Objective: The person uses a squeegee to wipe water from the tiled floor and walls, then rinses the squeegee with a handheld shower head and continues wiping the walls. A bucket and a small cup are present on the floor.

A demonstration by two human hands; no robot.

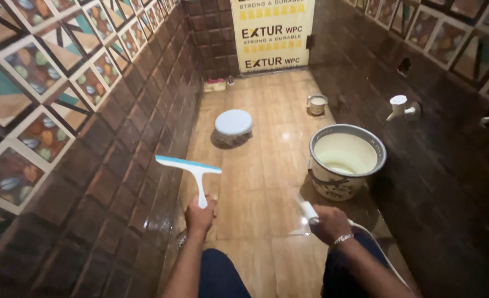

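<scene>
Bare floor [266, 165] lies open ahead of the hands between the left wall [117, 165] and bucket [346, 160], with the stool [233, 126] blocking farther on.

Sitting on the wet tan floor [266, 110]: round white stool [233, 122], patterned bucket [346, 160] holding water, small mug [317, 104] beyond, white tap [398, 107] jutting from dark wall.

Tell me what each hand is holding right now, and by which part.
Left hand grips the squeegee by the lower end of its white handle. Right hand holds a white spray nozzle by its body.
</scene>
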